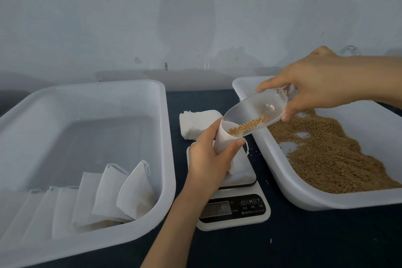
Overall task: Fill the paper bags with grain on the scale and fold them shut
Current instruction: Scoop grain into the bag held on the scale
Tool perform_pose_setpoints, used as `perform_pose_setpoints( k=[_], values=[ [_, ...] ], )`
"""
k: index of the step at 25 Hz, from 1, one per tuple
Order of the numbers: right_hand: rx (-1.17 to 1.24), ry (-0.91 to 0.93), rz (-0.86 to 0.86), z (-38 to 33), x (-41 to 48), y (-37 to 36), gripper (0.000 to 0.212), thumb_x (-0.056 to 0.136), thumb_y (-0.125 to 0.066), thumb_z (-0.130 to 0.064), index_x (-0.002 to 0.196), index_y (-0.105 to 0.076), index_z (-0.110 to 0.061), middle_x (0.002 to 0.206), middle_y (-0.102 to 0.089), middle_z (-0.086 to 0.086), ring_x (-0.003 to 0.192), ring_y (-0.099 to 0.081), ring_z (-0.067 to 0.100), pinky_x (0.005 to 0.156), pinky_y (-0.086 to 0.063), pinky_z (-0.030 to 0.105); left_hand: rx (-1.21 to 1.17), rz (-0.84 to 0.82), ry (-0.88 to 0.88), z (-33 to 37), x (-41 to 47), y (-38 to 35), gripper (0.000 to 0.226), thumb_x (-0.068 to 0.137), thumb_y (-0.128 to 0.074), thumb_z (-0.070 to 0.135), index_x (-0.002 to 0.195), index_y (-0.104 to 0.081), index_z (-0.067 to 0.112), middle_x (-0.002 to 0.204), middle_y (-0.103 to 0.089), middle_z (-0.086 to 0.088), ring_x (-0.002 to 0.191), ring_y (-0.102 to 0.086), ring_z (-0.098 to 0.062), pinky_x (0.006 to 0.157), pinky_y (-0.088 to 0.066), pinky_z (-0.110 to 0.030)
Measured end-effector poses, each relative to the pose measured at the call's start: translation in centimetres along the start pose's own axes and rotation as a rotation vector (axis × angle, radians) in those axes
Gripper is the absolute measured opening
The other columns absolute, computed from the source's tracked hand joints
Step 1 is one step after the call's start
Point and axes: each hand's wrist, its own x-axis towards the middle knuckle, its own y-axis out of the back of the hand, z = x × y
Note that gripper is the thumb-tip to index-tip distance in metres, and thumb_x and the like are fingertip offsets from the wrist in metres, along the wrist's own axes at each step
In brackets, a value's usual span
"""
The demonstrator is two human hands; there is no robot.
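Fingers of your left hand [206, 161] curl round the paper bag [224, 139] resting on the scale [243, 204] at centre frame, while your right hand [319, 80] pinches the clear scoop [261, 109], forefinger straight along its rim, tipping grain [250, 125] into the bag's mouth. More grain lies in the tray at right [315, 200], and filled bags [113, 189] lean in the tray at lower left [169, 159], on a dark tabletop [304, 241] below a pale wall [108, 17].

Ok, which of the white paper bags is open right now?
The white paper bag the left hand holds over the white digital scale: its mouth gapes under the clear plastic scoop. Those in the left plastic tray and the stack behind look closed.
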Motion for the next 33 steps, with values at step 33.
perform_pose_setpoints(
  k=[33],
  values=[
    [0.335,-0.453,-0.295,5.5,-2.6,-14.7,0.064,0.080,-0.058,-0.059,0.131,-0.049,-0.022,0.125,-0.058,0.002,0.112,-0.054,0.020,0.099,-0.041,0.038,0.003,-0.029,0.076,0.1,-0.1,0.3,0.058,0.083,-0.060,0.049,0.137,-0.041,0.040,0.121,-0.049,0.026,0.100,-0.047,0.013,0.087,-0.038,-0.011]
  ],
)
